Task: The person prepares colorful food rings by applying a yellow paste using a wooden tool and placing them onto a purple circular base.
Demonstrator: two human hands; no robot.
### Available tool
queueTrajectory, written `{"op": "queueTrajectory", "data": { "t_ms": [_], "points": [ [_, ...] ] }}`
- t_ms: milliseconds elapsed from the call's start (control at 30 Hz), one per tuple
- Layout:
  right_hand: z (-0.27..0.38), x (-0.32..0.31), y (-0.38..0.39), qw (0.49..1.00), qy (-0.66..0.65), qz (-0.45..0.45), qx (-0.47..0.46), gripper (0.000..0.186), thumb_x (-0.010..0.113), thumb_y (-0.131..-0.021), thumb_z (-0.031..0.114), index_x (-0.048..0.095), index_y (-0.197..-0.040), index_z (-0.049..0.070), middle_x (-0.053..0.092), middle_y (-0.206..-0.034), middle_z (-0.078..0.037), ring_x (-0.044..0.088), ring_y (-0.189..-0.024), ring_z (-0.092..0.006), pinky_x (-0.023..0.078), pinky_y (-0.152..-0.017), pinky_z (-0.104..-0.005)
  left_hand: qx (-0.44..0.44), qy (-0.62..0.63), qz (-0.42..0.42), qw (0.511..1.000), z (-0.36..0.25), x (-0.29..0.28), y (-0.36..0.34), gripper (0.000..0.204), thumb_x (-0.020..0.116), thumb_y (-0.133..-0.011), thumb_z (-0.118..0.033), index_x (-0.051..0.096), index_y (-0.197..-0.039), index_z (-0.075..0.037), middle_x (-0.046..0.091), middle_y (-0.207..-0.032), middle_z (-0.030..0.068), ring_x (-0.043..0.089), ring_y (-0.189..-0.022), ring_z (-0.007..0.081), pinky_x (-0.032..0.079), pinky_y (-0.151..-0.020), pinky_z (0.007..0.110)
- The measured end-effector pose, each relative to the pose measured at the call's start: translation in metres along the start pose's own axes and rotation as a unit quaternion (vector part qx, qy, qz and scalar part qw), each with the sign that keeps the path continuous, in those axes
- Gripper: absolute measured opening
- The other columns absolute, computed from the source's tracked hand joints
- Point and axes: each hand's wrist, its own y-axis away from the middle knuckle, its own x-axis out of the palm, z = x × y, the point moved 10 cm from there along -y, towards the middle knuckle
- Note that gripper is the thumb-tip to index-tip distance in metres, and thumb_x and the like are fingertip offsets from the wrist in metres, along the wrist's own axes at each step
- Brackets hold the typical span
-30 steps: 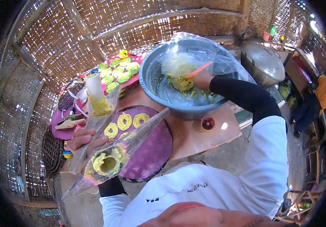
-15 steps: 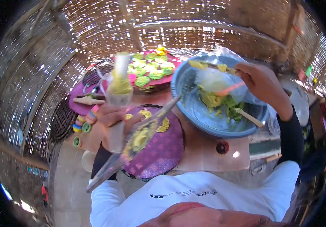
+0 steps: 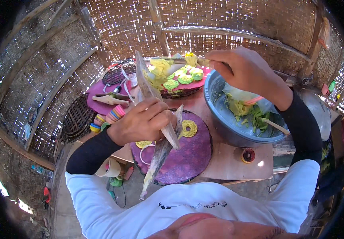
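Note:
My left hand is closed around a pale, worn press with long flat arms, held over a purple round tray bearing yellow dough rings. My right hand grips a flat stick carrying soft yellow dough at the top of the press, where its tube is mostly hidden by the dough. Below my right hand is a blue basin holding yellow-green dough, a bunched clear bag, a pink utensil and a wooden stick.
Green pieces lie on a pink tray behind. At left are dark woven trays and colourful stacked moulds. A small dark cup stands on the table. A large metal pot is at right.
My right hand has risen out of the basin with dough on the stick and moved leftward to the press. My left hand has lifted and tilted the press toward it. The view has shifted.

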Motion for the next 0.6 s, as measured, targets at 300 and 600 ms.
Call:
{"op": "queueTrajectory", "data": {
  "t_ms": [300, 600],
  "points": [
    [0.024, 0.041, 0.006, 0.994, 0.014, 0.108, -0.031, 0.016, 0.049, -0.079, 0.021, 0.059, -0.091, 0.016, 0.057, -0.061, -0.011, 0.057, -0.054, -0.0291, 0.045, -0.048, -0.0401, -0.133, 0.161, -0.123, 0.970, 0.022, -0.030, 0.025, 0.036, 0.078, -0.057, -0.016, 0.048, -0.076, -0.010, 0.055, -0.076, 0.0036, 0.056, -0.070, 0.0190, 0.042, -0.067, 0.030],
    [0.037, 0.043, 0.022, 0.979, 0.078, 0.088, -0.166, 0.025, 0.053, -0.078, 0.020, 0.057, -0.103, 0.017, 0.056, -0.069, -0.003, 0.056, -0.056, -0.0192, 0.044, -0.046, -0.0333, -0.272, 0.668, -0.258, 0.643, 0.064, -0.018, 0.076, 0.037, 0.058, -0.079, -0.029, 0.041, -0.090, 0.001, 0.054, -0.083, 0.0162, 0.058, -0.081, 0.0289, 0.050, -0.071, 0.035]
  ]
}}
